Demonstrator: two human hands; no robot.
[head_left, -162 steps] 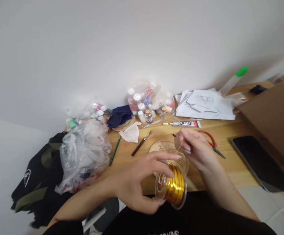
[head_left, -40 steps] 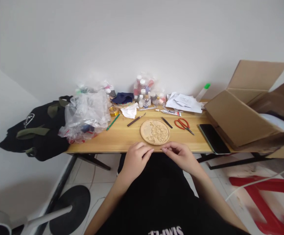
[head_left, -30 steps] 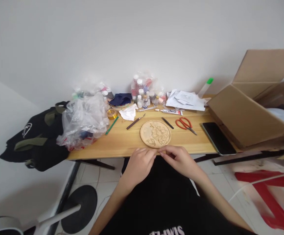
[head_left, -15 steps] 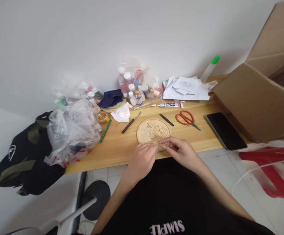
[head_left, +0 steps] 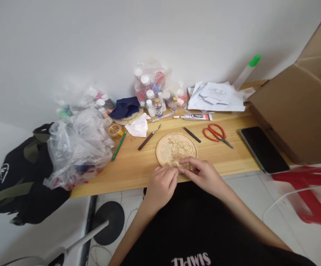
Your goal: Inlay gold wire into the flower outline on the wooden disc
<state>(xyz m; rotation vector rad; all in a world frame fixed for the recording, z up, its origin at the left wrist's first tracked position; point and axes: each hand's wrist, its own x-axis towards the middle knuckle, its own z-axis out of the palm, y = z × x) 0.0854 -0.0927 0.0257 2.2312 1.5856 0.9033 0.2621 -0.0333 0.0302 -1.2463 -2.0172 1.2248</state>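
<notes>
A round wooden disc [head_left: 176, 147] carved with a flower pattern lies near the front edge of the wooden table [head_left: 232, 157]. My left hand [head_left: 162, 183] and my right hand [head_left: 202, 173] meet at the disc's near rim. Both have their fingertips pinched together, almost touching each other. What they pinch is too thin to make out. A spool of gold wire [head_left: 115, 130] stands on the table to the left, beside the plastic bag, away from both hands.
Red scissors [head_left: 217, 133], black tweezers [head_left: 191, 134], a glue tube [head_left: 197, 117], a dark-handled tool [head_left: 148, 136] and a green pencil [head_left: 118, 146] lie around the disc. A phone [head_left: 262, 147] and cardboard box [head_left: 296, 107] sit right. A plastic bag [head_left: 77, 147] sits left, small bottles [head_left: 155, 99] at the back.
The gold wire spool left my left hand and now stands by the plastic bag. Both hands moved from the table's edge up onto the disc's near rim, still pinched.
</notes>
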